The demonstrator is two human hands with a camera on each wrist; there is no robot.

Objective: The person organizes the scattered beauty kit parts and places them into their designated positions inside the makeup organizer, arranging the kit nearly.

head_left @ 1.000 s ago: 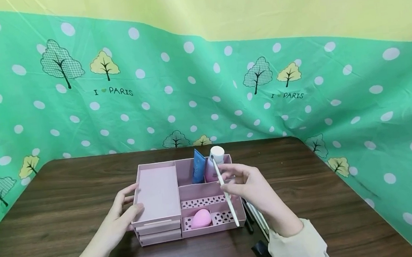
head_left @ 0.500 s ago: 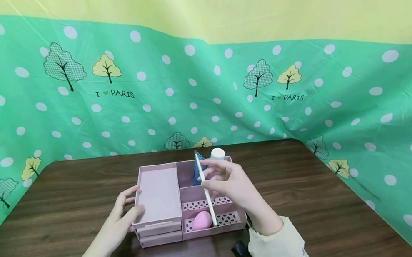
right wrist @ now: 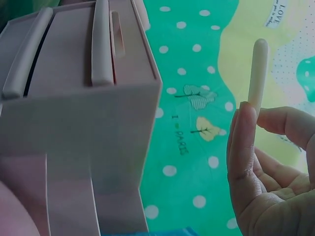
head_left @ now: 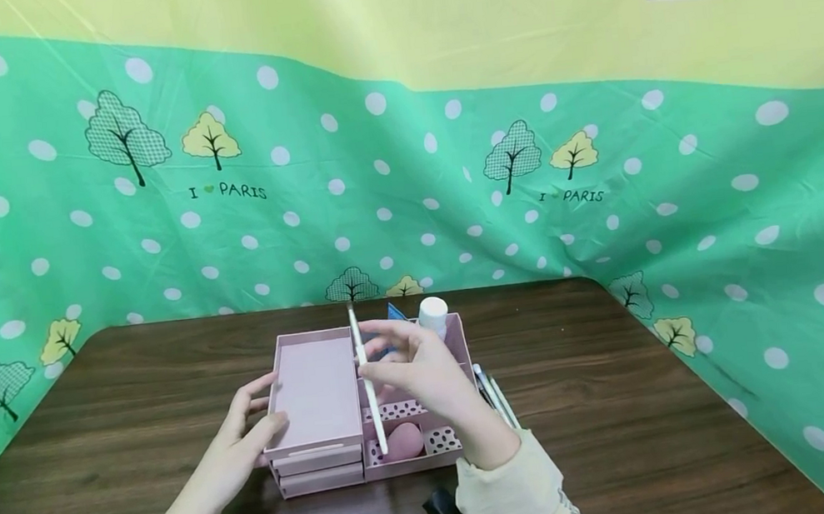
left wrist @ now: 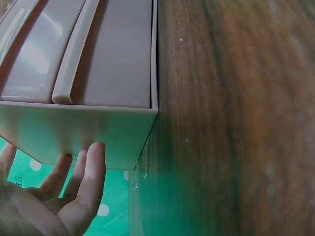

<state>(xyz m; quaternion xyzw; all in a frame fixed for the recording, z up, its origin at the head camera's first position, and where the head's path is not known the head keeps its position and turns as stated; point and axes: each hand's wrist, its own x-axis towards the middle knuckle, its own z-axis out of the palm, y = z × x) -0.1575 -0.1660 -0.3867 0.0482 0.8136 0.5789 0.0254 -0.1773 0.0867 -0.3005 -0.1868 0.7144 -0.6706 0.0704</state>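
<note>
My left hand (head_left: 238,438) rests against the left side of a pink desktop organizer (head_left: 318,392); in the left wrist view its fingertips touch the side wall. My right hand (head_left: 417,374) pinches a slim white makeup brush (head_left: 373,403) between thumb and fingers, above the organizer's middle divider. In the right wrist view the rounded handle end of that brush (right wrist: 259,73) sticks out past the fingers. A pink makeup sponge (head_left: 405,442) lies in the front compartment, partly behind the brush. At the back stand a white-capped bottle (head_left: 432,312) and a blue tube (head_left: 396,312), both partly hidden by my hand.
Several more slim brushes (head_left: 501,402) lie on the table just right of the organizer, partly covered by my right arm. The dark wooden table (head_left: 627,435) ends at a green and yellow curtain (head_left: 389,184). Drawers (head_left: 321,467) face the front left.
My right hand has carried the brush leftward, from the organizer's right side to its middle divider. The brushes on the right show again. My left hand keeps its place.
</note>
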